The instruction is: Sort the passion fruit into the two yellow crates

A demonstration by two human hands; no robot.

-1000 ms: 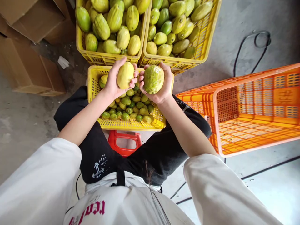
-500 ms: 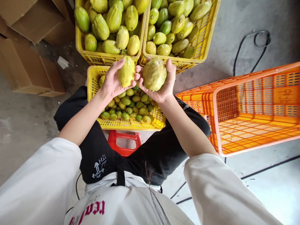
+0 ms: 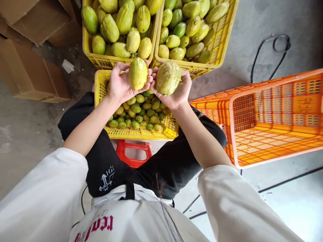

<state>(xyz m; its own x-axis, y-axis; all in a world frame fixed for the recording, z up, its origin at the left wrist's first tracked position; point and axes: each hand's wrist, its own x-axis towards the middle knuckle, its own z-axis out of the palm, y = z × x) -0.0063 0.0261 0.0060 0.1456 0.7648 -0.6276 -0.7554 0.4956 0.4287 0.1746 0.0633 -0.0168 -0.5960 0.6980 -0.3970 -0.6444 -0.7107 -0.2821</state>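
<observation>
My left hand (image 3: 118, 84) is closed around the side of a yellow-green lemon (image 3: 138, 74), the thumb at its upper left and fingertips behind it on the right. In my right hand (image 3: 182, 90) rests a larger, rounder lemon (image 3: 168, 78) with dull brownish blotches on its skin. Both fruits are held up side by side, with the fingertips of the two hands close together between them. Below the hands stands a yellow crate (image 3: 141, 135) holding many small green and yellow lemons (image 3: 135, 108). My forearms hide part of it.
Two more yellow crates (image 3: 118, 62) of large yellow-green fruit stand beyond my hands. An orange crate (image 3: 233, 134) lies on its side at right. Cardboard boxes (image 3: 27, 74) are at left, a red stool (image 3: 121, 153) between my legs. Black cable (image 3: 252, 64) runs across the floor.
Both lemons have turned in my hands, showing other sides. My grip has loosened a little, palms facing up more, and the left lemon has shifted slightly up and right.
</observation>
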